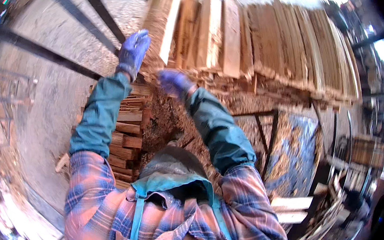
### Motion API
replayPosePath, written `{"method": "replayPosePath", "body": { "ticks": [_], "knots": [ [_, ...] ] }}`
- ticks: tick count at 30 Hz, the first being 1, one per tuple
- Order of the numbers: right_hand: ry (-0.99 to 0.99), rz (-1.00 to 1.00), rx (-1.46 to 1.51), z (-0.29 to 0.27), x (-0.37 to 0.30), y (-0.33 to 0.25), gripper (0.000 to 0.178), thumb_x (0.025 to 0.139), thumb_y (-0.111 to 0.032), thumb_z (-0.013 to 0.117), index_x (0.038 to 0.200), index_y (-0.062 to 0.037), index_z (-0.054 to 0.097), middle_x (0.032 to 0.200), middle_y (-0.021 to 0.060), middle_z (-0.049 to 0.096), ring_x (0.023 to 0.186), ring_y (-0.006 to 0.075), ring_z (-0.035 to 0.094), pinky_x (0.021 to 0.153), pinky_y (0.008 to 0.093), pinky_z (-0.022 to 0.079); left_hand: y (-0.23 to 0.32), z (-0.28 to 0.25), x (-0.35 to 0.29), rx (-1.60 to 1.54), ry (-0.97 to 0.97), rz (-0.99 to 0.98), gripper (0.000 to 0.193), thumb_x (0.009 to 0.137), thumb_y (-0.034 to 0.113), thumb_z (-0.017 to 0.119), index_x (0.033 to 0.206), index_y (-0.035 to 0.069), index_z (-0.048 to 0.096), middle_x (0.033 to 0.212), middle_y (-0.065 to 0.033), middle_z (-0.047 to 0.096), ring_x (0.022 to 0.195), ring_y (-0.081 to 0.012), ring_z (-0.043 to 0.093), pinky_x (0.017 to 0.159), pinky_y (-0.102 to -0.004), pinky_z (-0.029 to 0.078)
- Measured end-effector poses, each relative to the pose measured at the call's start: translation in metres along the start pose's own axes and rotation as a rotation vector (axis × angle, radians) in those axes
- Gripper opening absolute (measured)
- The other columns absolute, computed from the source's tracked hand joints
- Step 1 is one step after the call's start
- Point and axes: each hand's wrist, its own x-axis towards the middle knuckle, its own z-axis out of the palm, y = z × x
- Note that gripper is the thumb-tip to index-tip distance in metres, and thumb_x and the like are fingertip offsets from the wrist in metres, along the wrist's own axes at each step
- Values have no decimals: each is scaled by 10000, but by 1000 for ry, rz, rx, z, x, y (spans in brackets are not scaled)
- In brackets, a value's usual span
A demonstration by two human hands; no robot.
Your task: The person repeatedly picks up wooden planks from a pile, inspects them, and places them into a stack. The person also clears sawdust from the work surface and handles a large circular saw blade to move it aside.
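A long row of split wooden slats (280, 40) stands side by side in front of me, their near ends forming a rough, splintery edge. My left hand (134, 50), in a purple glove, lies against the left end of this row with its fingers stretched out. By the near edge of the leftmost slats (156, 32) is my right hand (173, 81), also gloved in purple. It is smeared by motion, so its grip on anything cannot be made out. Green sleeve covers reach over both forearms.
Dark metal bars (79, 14) slant in from the left. Stacked wood pieces (126, 141) rise below my left forearm, beside wood chips (166, 117). To the right stand a chip-strewn bluish panel (294, 149) and a heap of scrap wood (326, 218).
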Motion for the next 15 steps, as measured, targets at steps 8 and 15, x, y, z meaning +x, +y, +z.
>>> {"method": "replayPosePath", "body": {
  "ticks": [8,15],
  "knots": [
    [213,31,-497,-103,-192,293,375,915,-339,609,1202,-99,624,1082,87,644,992,186,584,876,341,480,-114,184,-221,-111,-750,-246,205,907,14,591,1101,1,657,1105,-94,663,1035,-181,609,953,-307,476],
    [1173,-1004,977,-89,-569,382,316,920,-336,610,1155,-125,623,965,104,707,814,210,676,700,345,546,-10,370,-474,-207,-1788,142,209,902,10,601,1106,5,647,1086,-78,667,1002,-142,620,903,-282,488]
  ]
}}
